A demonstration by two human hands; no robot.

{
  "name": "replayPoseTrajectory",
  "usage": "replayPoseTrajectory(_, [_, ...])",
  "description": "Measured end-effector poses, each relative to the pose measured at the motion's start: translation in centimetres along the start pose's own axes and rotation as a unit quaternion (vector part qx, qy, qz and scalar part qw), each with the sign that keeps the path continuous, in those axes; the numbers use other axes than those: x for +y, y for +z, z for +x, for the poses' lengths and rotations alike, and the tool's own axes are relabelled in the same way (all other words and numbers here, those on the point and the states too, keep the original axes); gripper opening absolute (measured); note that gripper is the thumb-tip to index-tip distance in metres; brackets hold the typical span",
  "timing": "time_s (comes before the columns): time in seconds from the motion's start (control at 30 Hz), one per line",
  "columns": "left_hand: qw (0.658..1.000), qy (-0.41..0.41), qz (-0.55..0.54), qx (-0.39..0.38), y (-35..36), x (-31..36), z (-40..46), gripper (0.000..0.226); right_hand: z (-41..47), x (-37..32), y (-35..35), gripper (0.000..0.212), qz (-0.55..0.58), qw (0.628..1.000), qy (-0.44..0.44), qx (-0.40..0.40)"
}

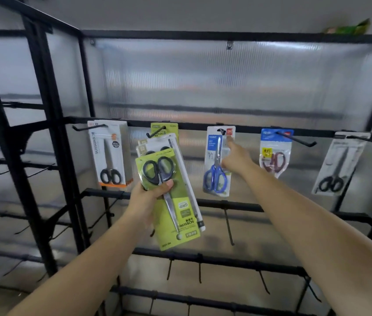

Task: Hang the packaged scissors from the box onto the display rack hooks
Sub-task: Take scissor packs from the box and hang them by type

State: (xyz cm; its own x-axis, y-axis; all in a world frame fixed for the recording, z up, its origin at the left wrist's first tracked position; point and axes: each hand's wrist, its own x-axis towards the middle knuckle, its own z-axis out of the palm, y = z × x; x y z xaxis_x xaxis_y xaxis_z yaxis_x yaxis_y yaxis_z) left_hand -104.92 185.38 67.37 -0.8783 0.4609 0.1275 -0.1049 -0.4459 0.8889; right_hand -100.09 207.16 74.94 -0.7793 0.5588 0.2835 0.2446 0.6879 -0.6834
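My left hand [149, 197] grips a stack of packaged scissors upside down; the front one is a green pack with black handles [171, 199]. My right hand [235, 158] reaches up with the forefinger touching the blue-handled scissors pack [217, 163] that hangs on the middle hook [221, 131]. On the same black rail [192, 127] hang a white and orange pack [111, 153], a green pack [164, 130], a red-handled pack [275, 153] and a grey pack [337, 165]. The box is out of view.
The black display rack has lower rails with bare hooks [228, 222] below and to the left [39, 172]. Translucent ribbed panels back the rack. A green object [349, 28] lies on top at the upper right.
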Motion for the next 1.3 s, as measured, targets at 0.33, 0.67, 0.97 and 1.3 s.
replayPoseTrajectory(0.33, [1.000,-0.013,-0.024,-0.012,0.5,-1.8,0.6,0.025,-11.4,0.5,5.4,0.048,0.113,0.986,-0.038,-0.121])
replayPoseTrajectory(0.67, [0.995,-0.082,-0.036,-0.030,-0.3,-1.6,-0.1,0.057,-11.4,2.2,5.3,0.028,0.232,0.971,0.026,-0.054])
replayPoseTrajectory(0.97, [0.998,-0.058,-0.007,-0.034,-3.2,0.1,0.0,0.007,-10.4,2.4,2.7,0.041,0.292,0.955,-0.011,-0.047])
replayPoseTrajectory(1.3, [0.980,-0.099,0.116,-0.124,-4.7,1.0,-1.4,0.036,-6.8,0.4,0.3,0.045,-0.065,0.978,-0.116,-0.158])
